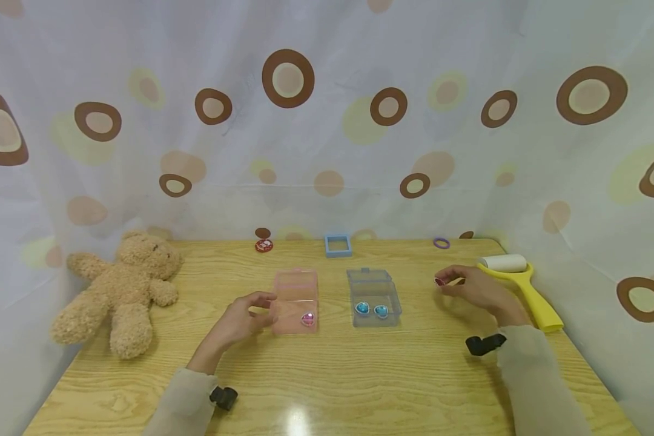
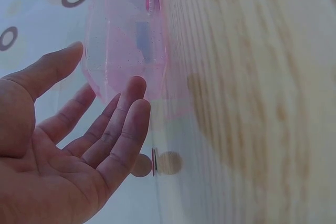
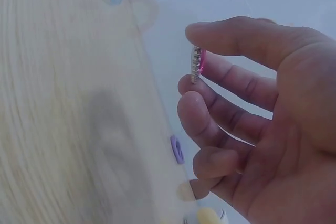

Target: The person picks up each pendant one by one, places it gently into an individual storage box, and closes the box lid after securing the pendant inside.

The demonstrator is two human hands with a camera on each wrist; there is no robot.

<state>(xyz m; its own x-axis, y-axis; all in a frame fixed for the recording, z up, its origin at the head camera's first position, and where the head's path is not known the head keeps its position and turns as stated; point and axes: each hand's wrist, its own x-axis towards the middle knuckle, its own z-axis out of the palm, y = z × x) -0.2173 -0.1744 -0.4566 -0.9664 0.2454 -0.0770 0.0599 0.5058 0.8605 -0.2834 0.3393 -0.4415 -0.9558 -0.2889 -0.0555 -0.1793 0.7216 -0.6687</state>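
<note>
Between thumb and fingertips my right hand [image 1: 476, 287] pinches a pink gem [image 3: 197, 64] with a silver beaded edge, held above the table's right side. My left hand [image 1: 242, 318] has its fingers loosely extended at the left side of a pink clear box [image 1: 289, 324], whose lid is raised at the back. Inside that box lies one pink gem [image 1: 307, 318]. Right of it stands a blue-grey clear box [image 1: 375, 320], lid also raised, holding two blue gems [image 1: 362, 307]. In the left wrist view, the left fingertips [image 2: 137, 85] overlap the pink box's near end.
A teddy bear [image 1: 122, 290] sits at the left. Along the back edge lie a red round piece [image 1: 264, 245], a blue square frame [image 1: 338, 254] and a purple ring [image 1: 441, 243]. Near the right forearm lies a yellow-handled lint roller [image 1: 536, 300].
</note>
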